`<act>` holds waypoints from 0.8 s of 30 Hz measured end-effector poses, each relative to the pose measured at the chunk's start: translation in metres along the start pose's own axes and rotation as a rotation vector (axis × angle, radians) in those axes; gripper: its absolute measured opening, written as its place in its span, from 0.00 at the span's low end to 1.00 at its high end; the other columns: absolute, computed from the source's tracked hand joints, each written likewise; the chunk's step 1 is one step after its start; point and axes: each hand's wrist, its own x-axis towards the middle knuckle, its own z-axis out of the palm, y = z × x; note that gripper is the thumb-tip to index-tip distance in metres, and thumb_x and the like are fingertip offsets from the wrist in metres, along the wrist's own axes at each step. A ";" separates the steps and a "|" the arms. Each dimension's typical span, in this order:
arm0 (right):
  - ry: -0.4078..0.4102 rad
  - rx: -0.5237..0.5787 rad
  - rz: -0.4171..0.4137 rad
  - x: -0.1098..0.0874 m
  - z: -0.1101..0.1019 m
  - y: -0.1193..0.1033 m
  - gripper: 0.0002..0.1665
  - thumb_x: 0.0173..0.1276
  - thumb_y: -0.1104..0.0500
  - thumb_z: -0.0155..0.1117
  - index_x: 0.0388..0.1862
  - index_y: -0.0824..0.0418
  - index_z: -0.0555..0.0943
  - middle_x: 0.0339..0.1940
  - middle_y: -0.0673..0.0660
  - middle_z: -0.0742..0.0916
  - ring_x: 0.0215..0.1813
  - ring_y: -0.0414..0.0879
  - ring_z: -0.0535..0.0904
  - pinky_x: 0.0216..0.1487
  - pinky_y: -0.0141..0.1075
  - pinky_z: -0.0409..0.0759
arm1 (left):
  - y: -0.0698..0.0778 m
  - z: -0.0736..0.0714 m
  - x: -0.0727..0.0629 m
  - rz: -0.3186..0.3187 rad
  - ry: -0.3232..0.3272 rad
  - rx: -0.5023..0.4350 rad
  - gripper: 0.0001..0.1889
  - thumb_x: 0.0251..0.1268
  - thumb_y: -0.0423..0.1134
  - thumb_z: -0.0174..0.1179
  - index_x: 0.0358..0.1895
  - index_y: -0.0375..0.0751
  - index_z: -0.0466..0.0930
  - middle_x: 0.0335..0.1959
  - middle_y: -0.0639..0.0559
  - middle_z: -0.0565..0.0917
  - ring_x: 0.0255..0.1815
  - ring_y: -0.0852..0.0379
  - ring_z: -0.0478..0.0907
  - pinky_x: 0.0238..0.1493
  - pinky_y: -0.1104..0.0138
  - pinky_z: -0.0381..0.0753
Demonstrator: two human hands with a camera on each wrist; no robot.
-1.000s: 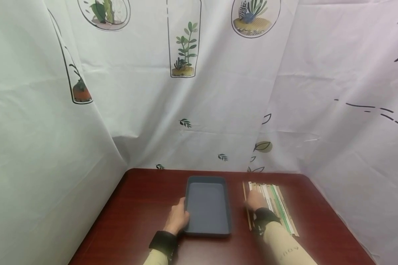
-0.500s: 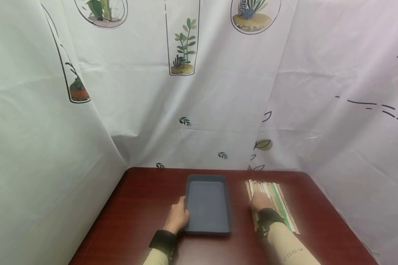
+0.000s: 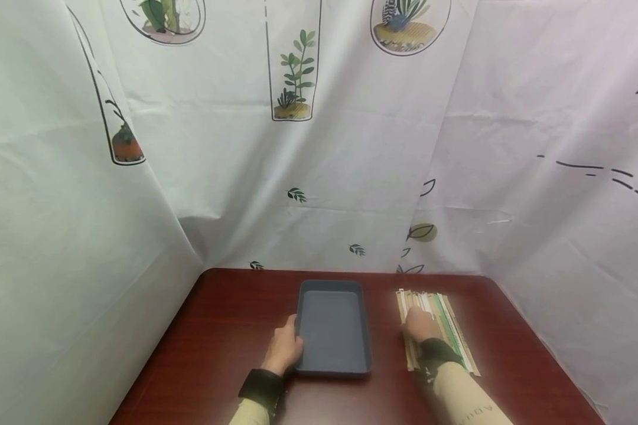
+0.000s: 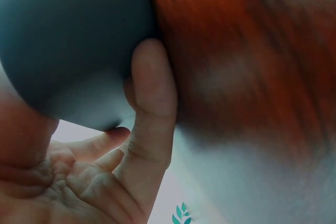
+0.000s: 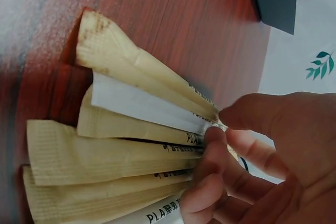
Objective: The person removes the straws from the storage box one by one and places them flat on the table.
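A dark grey rectangular tray (image 3: 333,333) lies on the table, and my left hand (image 3: 283,348) grips its left side. In the left wrist view the thumb and fingers stand on either side of the tray wall (image 4: 79,40). Further right, a row of paper-wrapped straws (image 3: 454,333), tan, white and green, lies side by side. My right hand (image 3: 421,323) is over the row's left part and pinches the outermost tan wrapped straw (image 5: 123,51). A white wrapped straw (image 5: 139,100) lies right beside it, close to the curled fingers. The hand hides the straws' middles.
The reddish-brown table (image 3: 234,319) has rounded back corners. White fabric (image 3: 351,177) with printed plants hangs behind it and along both sides. Bare tabletop separates the tray from the straws.
My right hand has moved slightly right, bringing the leftmost straw, which stood a little apart, against the row. My left hand and the tray have stayed put.
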 end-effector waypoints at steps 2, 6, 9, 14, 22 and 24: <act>0.025 0.021 -0.009 -0.001 -0.001 0.000 0.08 0.54 0.66 0.64 0.24 0.61 0.72 0.22 0.55 0.79 0.26 0.51 0.75 0.29 0.46 0.74 | 0.000 0.000 0.000 0.006 0.004 -0.002 0.29 0.61 0.27 0.60 0.69 0.32 0.71 0.43 0.31 0.86 0.40 0.39 0.86 0.42 0.47 0.82; 0.110 0.034 -0.065 -0.001 -0.001 0.000 0.08 0.58 0.64 0.65 0.37 0.65 0.80 0.32 0.61 0.84 0.35 0.57 0.81 0.37 0.51 0.78 | 0.000 0.001 -0.001 -0.001 0.002 -0.004 0.28 0.63 0.28 0.61 0.69 0.32 0.71 0.44 0.31 0.86 0.40 0.39 0.86 0.42 0.47 0.82; 0.195 0.006 -0.136 -0.001 0.000 0.000 0.20 0.60 0.61 0.69 0.51 0.68 0.82 0.44 0.69 0.86 0.48 0.67 0.81 0.49 0.59 0.78 | 0.000 0.000 0.000 -0.007 0.001 -0.004 0.27 0.65 0.29 0.61 0.69 0.33 0.71 0.46 0.31 0.86 0.42 0.38 0.86 0.43 0.46 0.82; 0.259 -0.080 -0.241 -0.005 0.005 0.003 0.33 0.58 0.58 0.76 0.61 0.68 0.80 0.55 0.73 0.84 0.57 0.72 0.78 0.58 0.64 0.73 | 0.002 -0.001 0.003 0.001 0.009 0.011 0.26 0.67 0.30 0.60 0.68 0.32 0.71 0.47 0.29 0.85 0.42 0.37 0.86 0.44 0.46 0.82; 0.267 -0.129 -0.260 -0.007 0.023 0.021 0.41 0.52 0.52 0.79 0.64 0.65 0.79 0.47 0.69 0.83 0.47 0.68 0.77 0.47 0.63 0.75 | 0.003 0.001 0.000 -0.027 -0.017 0.002 0.26 0.69 0.30 0.59 0.70 0.32 0.70 0.47 0.30 0.85 0.37 0.42 0.85 0.39 0.49 0.81; 0.264 -0.107 -0.249 -0.009 0.026 0.024 0.40 0.53 0.52 0.78 0.65 0.65 0.78 0.47 0.68 0.83 0.47 0.68 0.77 0.48 0.63 0.74 | 0.003 0.002 0.000 -0.026 -0.017 0.001 0.26 0.69 0.30 0.59 0.70 0.32 0.70 0.46 0.31 0.85 0.33 0.46 0.84 0.36 0.51 0.80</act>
